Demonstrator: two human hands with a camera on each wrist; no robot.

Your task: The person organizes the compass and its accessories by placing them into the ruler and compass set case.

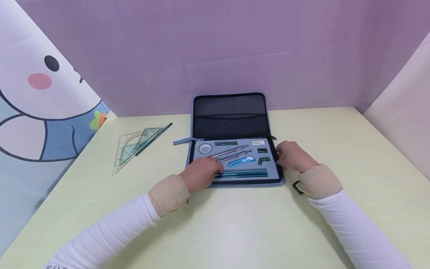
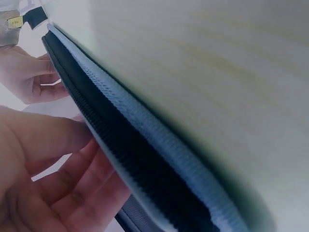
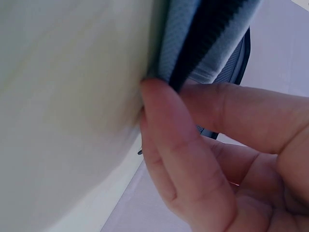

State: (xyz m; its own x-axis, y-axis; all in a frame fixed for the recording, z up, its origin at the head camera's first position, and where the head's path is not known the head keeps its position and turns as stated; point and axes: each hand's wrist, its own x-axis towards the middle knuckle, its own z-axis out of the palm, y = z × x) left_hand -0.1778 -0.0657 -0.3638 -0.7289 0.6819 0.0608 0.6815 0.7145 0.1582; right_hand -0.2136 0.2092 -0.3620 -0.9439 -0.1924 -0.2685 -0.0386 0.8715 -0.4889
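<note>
An unzipped dark case with blue edging (image 1: pixel 230 127) lies flat, its lid raised at the back. Its grey tray holds green pencils (image 1: pixel 246 173), two metal compasses, a light blue cutter (image 1: pixel 242 161) and small green pieces. My left hand (image 1: pixel 201 173) reaches over the tray's front left, beside the pencils; in the left wrist view its thumb touches the case's edge (image 2: pixel 130 116) and its fingers lie loosely bent behind. At the right side, my right hand (image 1: pixel 295 156) pinches the case's rim (image 3: pixel 176 43) between thumb and fingers, seen closely in the right wrist view.
Left of the case, a clear triangular ruler (image 1: pixel 121 149) and green-tinted drawing pieces overlap on the table, with a dark green pencil (image 1: pixel 153 139) across them. A blue strap (image 1: pixel 183 141) sticks out from the case's left side. A purple cloth (image 1: pixel 218 48) hangs behind.
</note>
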